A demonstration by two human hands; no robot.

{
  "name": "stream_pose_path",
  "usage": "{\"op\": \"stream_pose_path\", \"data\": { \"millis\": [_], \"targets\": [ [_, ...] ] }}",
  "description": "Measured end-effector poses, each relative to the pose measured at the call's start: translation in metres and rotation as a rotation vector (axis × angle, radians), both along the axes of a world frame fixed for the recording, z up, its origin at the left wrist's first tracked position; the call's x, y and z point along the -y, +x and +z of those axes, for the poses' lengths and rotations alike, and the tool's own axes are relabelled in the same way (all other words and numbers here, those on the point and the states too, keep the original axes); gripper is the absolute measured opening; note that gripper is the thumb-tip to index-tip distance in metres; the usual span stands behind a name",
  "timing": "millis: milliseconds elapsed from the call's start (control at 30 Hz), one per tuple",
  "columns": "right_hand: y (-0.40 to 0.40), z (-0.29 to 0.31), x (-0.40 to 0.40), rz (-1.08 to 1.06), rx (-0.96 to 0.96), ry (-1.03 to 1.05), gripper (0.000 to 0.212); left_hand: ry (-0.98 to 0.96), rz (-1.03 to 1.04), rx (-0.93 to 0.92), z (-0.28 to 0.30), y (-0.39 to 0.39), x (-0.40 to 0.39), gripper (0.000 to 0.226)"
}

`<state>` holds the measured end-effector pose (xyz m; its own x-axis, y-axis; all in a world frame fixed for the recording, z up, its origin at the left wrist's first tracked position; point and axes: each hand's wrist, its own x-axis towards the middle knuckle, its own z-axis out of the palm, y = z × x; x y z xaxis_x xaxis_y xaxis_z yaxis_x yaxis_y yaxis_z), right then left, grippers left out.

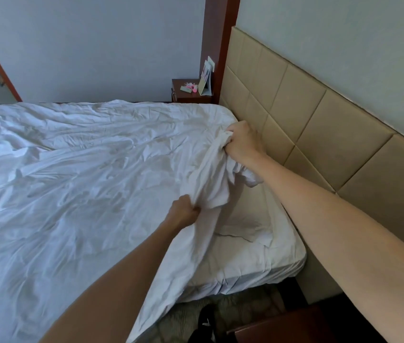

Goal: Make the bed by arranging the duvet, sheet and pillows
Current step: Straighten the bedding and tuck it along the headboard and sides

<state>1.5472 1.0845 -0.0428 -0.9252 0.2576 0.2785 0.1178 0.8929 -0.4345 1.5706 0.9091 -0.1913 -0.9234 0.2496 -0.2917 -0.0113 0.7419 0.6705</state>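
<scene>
The duvet (72, 181) lies over most of the bed, from the left side to near the headboard (307, 125) at the right. Its edge by the headboard is lifted; the right hand (241, 142) grips it higher, the left hand (183, 212) lower and nearer. Under the raised edge, a pillow (248, 219) rests on the sheet (258, 266), beside the headboard. A nightstand (191, 91) stands behind the bed, at the far corner.

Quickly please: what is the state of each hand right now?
Left hand: closed, gripping the edge of the wrinkled white duvet.
Right hand: closed, holding a bunched part of the same duvet.
</scene>
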Motion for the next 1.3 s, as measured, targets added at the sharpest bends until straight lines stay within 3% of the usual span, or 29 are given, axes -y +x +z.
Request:
{"op": "stream_pose_path", "data": {
  "millis": [133,267,367,500,667,900,1100,1300],
  "targets": [
    [-0.001,0.001,-0.026,-0.006,0.064,0.094,0.032,0.007,0.042,-0.058,-0.009,-0.021,0.031,0.04],
    [-0.005,0.003,-0.054,-0.035,0.229,0.033,0.024,0.099,0.062,-0.263,0.038,-0.057,0.047,0.057],
    [-0.005,0.008,-0.068,-0.056,0.305,0.062,0.012,0.152,0.01,-0.4,0.097,-0.077,0.05,0.031],
    [-0.015,0.015,-0.073,-0.068,0.233,0.045,0.016,0.141,-0.062,-0.477,0.137,-0.103,0.042,0.011],
    [-0.043,0.015,-0.084,-0.11,0.181,0.079,0.027,0.115,-0.062,-0.445,0.136,-0.135,0.025,0.019],
    [-0.135,-0.03,-0.121,-0.092,0.201,0.015,0.021,0.083,0.023,-0.446,0.096,-0.209,-0.005,0.028],
    [-0.237,-0.051,-0.166,-0.04,0.219,0.017,0.024,-0.009,0.075,-0.454,0.092,-0.318,-0.049,0.027],
    [-0.34,-0.035,-0.221,-0.203,0.018,0.042,0.022,-0.063,0.138,-0.602,0.113,-0.418,-0.124,0.014]
  ]
}}
